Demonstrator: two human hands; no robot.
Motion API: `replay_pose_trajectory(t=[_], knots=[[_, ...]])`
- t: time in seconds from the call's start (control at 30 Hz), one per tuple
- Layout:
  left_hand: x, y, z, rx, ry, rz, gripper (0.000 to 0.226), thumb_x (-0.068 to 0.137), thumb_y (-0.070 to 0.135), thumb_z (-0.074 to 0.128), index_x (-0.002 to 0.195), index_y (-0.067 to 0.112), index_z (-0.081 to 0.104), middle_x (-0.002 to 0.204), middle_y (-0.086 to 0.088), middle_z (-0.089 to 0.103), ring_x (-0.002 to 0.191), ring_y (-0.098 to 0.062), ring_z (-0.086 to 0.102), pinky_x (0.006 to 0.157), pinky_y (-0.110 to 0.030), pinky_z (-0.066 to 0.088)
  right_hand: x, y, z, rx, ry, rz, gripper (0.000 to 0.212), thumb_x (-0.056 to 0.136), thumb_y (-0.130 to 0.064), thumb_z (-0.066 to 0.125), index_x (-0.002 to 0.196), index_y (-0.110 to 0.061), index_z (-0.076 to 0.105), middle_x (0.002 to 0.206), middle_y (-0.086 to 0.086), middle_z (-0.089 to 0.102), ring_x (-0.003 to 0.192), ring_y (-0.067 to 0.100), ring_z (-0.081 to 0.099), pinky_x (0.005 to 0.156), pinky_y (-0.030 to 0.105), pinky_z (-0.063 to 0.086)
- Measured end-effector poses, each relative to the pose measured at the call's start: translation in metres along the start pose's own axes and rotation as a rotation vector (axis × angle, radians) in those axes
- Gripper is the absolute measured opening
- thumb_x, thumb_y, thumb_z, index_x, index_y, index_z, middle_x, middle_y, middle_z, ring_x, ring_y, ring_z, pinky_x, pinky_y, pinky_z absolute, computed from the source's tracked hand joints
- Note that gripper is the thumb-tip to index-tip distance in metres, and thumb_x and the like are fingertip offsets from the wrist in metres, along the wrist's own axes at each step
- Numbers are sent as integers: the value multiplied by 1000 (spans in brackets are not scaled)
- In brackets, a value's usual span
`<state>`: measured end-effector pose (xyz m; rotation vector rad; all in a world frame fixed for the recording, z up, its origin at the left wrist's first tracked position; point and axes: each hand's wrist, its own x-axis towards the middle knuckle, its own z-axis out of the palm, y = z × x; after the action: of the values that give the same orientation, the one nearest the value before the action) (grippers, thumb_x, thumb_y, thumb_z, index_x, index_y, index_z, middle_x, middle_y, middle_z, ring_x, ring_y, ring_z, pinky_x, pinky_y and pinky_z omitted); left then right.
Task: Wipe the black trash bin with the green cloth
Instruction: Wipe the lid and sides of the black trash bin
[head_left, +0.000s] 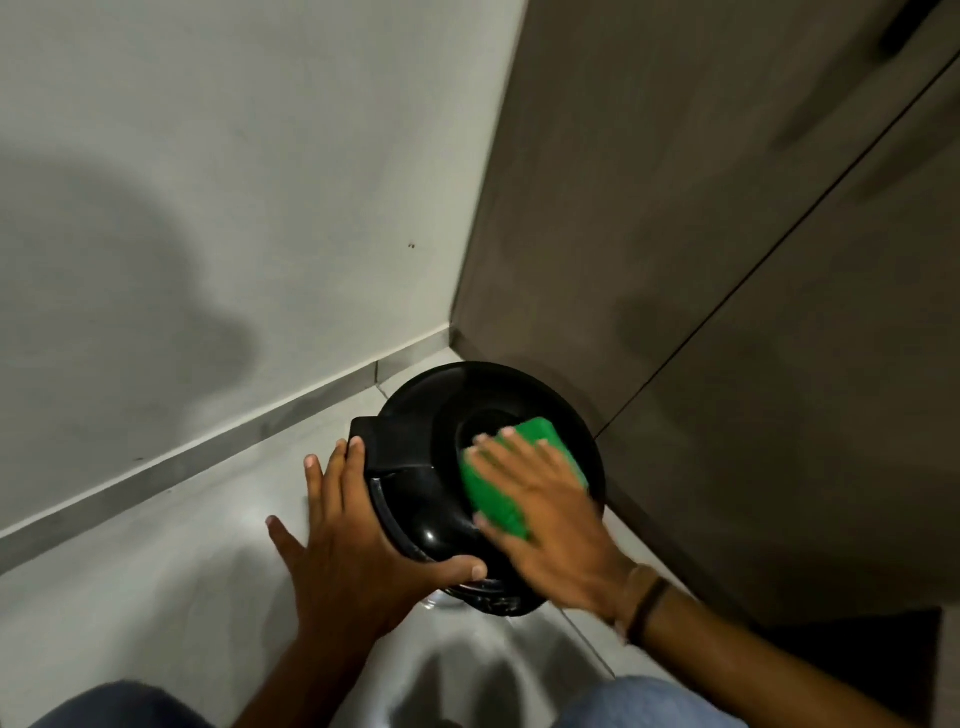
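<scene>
The black trash bin (415, 436) stands on the floor in the corner, seen from above, its round glossy lid facing me. My right hand (550, 525) lies flat on the lid's right half, pressing a folded green cloth (498, 493) against it; the hand is blurred. My left hand (348, 540) grips the bin's left rim, fingers down the outer side by the lid's hinge block and thumb hooked over the front edge. The bin's body is hidden under the lid.
A white wall (234, 208) with a grey skirting strip (208, 457) runs behind the bin on the left. A brown cabinet (727, 312) stands close on the right. Pale floor tiles (156, 597) lie to the left and front. My knees in jeans (649, 701) are at the bottom.
</scene>
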<state>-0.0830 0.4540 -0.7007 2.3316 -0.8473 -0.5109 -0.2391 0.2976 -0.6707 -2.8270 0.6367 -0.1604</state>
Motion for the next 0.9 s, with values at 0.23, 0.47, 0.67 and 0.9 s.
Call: replay_pose_trajectory(t=[0.23, 0.47, 0.67, 0.9], knots=[[-1, 4, -3, -5, 0, -11, 182, 16, 115, 58, 169, 34, 1, 180, 11, 10, 167, -17, -6, 124, -80, 8, 48, 14, -30, 2, -129, 80, 62, 109, -47, 48, 166, -32, 31, 175, -14, 25, 165, 8, 10, 135, 40, 6], [-2, 5, -2, -20, 5, 1, 180, 21, 113, 61, 170, 31, 1, 180, 8, 9, 168, -18, -6, 125, -78, 11, -30, -13, 2, 21, 16, 23, 67, 106, -61, 41, 166, -36, 28, 174, -18, 27, 164, 2, 9, 134, 30, 2], [-2, 5, 0, 2, 20, -14, 181, 16, 115, 58, 168, 34, 3, 179, 12, 11, 168, -17, -4, 124, -80, 11, 43, 17, -25, 16, -98, 118, 61, 109, -46, 50, 165, -32, 33, 174, -15, 26, 165, 7, 11, 135, 39, 8], [-2, 4, 0, -43, 12, -2, 180, 20, 114, 60, 169, 32, 1, 180, 9, 8, 168, -17, -5, 125, -79, 11, -41, -8, -3, 133, 40, 114, 65, 104, -60, 41, 165, -37, 31, 173, -20, 27, 163, -1, 8, 135, 33, 4]])
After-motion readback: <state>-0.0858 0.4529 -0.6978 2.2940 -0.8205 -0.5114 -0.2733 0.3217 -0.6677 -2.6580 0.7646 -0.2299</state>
